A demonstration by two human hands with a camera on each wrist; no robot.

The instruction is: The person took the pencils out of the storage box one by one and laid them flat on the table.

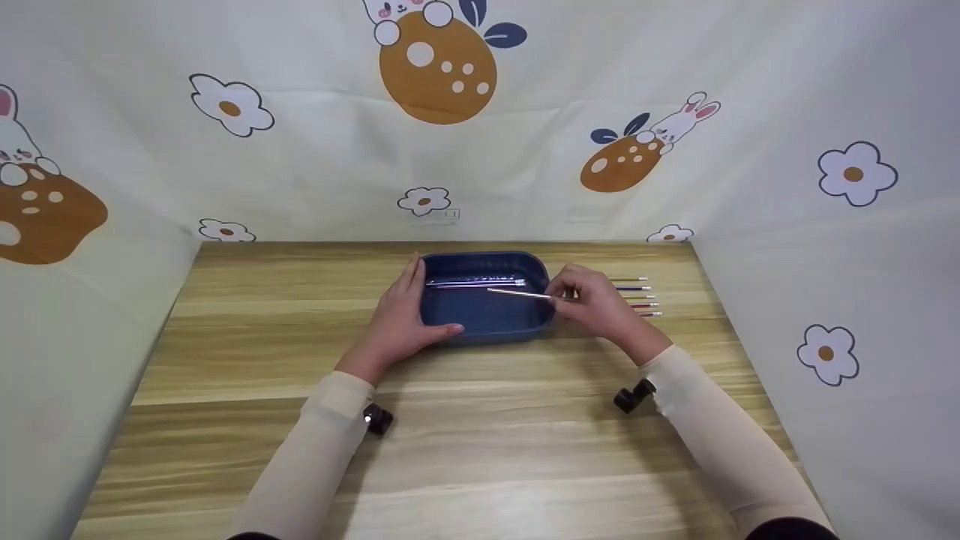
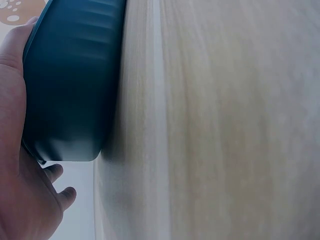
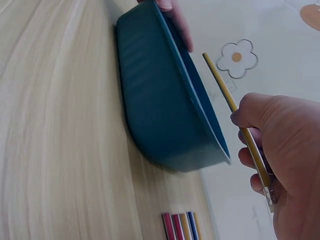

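Observation:
A dark blue rectangular basin (image 1: 487, 337) with rounded corners stands on the wooden table, and pencils (image 1: 476, 283) lie inside it near its far wall. My left hand (image 1: 401, 319) rests against the basin's left end, its thumb over the near rim. Between thumb and fingers my right hand (image 1: 592, 300) pinches a yellow pencil (image 3: 227, 95) with an eraser end. In the head view this pencil reaches over the basin's right rim, tilted. The right wrist view shows it above the basin's opening, apart from the rim.
Several pencils (image 1: 645, 297) in different colours lie side by side on the table (image 1: 480, 450), right of the basin and partly behind my right hand. A patterned cloth (image 1: 315, 165) hangs along the back and both sides. Small black cameras sit on both wrists.

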